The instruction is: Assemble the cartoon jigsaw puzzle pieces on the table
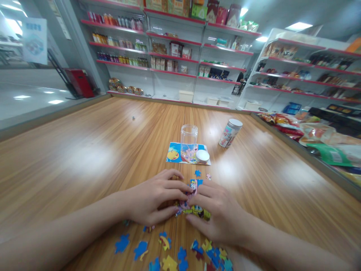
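Note:
A partly joined jigsaw puzzle (194, 199) lies on the wooden table between my hands, showing cartoon figures in pink, yellow and blue. My left hand (158, 195) rests at its left side, fingers stretched and apart, fingertips touching the pieces. From the right, my right hand (220, 209) reaches over the puzzle with bent, spread fingers, its fingertips on the pieces and covering part of them. Just beyond are a loose blue piece (197, 173) and a pink piece (208, 176). Several loose puzzle pieces (141, 249) in blue, yellow and red lie scattered nearer to me.
Behind the puzzle, a clear jar (188, 134) stands on a printed picture card (173, 153), with a white lid (202, 156) beside it. A printed can (230, 133) stands further right. Shelves (175, 56) of goods line the back, and bagged goods (324, 139) lie along the right edge.

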`<state>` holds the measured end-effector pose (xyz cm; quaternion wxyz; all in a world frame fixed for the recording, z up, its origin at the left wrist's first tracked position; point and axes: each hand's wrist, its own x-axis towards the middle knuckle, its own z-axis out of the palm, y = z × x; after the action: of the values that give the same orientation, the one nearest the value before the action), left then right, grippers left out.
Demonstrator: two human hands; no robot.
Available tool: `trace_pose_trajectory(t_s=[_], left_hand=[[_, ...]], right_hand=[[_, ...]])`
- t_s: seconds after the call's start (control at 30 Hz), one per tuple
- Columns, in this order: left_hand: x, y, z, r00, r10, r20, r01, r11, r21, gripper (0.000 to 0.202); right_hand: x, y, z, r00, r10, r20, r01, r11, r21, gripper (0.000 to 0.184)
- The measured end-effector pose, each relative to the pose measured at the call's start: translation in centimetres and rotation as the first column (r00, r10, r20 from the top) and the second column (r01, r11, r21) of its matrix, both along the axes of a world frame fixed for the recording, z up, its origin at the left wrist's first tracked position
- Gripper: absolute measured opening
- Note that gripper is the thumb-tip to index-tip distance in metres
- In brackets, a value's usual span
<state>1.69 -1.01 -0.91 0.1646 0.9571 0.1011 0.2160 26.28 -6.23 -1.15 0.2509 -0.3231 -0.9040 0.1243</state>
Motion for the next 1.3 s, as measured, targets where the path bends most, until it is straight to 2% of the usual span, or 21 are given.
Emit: trace_pose_trajectory(t_s=[0.27, 0.37, 0.57, 0.63, 0.73, 0.8, 0.93, 1.1, 1.2, 1.3], left_hand=[[0.0, -0.1, 0.2, 1.0, 0.002, 0.011, -0.002, 1.0, -0.003, 0.036], [0.1, -0.1, 0.3, 1.0, -0.005, 0.007, 0.005, 1.0, -0.014, 0.035], [0.0, 0.0, 0.4, 1.0, -0.005, -0.02, 0.005, 1.0, -0.015, 0.037], [0.1, 0.0, 0.5, 1.0, -0.007, -0.024, 0.007, 1.0, -0.01, 0.036], [0.1, 0.0, 0.5, 0.999, -0.012, -0.032, 0.012, 1.0, -0.005, 0.035], [0.2, -0.1, 0.5, 0.999, -0.011, -0.032, 0.011, 1.0, 0.002, 0.035], [0.1, -0.1, 0.6, 0.998, -0.006, -0.062, 0.006, 1.0, 0.013, 0.032], [0.0, 0.0, 0.5, 0.995, -0.013, -0.096, 0.018, 0.999, 0.051, 0.033], [-0.2, 0.0, 0.5, 0.997, -0.021, -0.079, 0.025, 0.998, 0.052, 0.034], [-0.7, 0.3, 0.4, 0.994, 0.053, 0.096, -0.054, 0.999, 0.006, 0.038]], right_hand=[[0.0, 0.0, 0.3, 1.0, 0.007, -0.024, -0.008, 0.999, -0.031, 0.017], [0.2, 0.0, 0.5, 0.995, 0.0, -0.098, 0.005, 0.999, 0.042, 0.016], [0.6, -0.1, 0.6, 0.955, 0.013, -0.295, 0.048, 0.979, 0.197, 0.04], [0.7, 0.0, 0.4, 0.965, 0.025, -0.262, 0.027, 0.981, 0.192, 0.044], [0.6, 0.2, 0.1, 0.992, 0.103, -0.068, -0.095, 0.989, 0.109, 0.038], [0.5, 0.3, -0.1, 0.989, 0.148, -0.01, -0.147, 0.987, 0.065, 0.034], [0.4, 0.5, -0.2, 0.991, 0.099, -0.09, -0.088, 0.989, 0.117, 0.033], [0.2, 0.5, -0.1, 0.98, 0.166, -0.106, -0.145, 0.973, 0.179, 0.022], [0.4, 0.7, 0.2, 0.965, 0.12, -0.233, -0.059, 0.965, 0.254, 0.023], [1.9, 1.7, 0.5, 0.926, 0.008, -0.378, 0.098, 0.961, 0.259, 0.022]])
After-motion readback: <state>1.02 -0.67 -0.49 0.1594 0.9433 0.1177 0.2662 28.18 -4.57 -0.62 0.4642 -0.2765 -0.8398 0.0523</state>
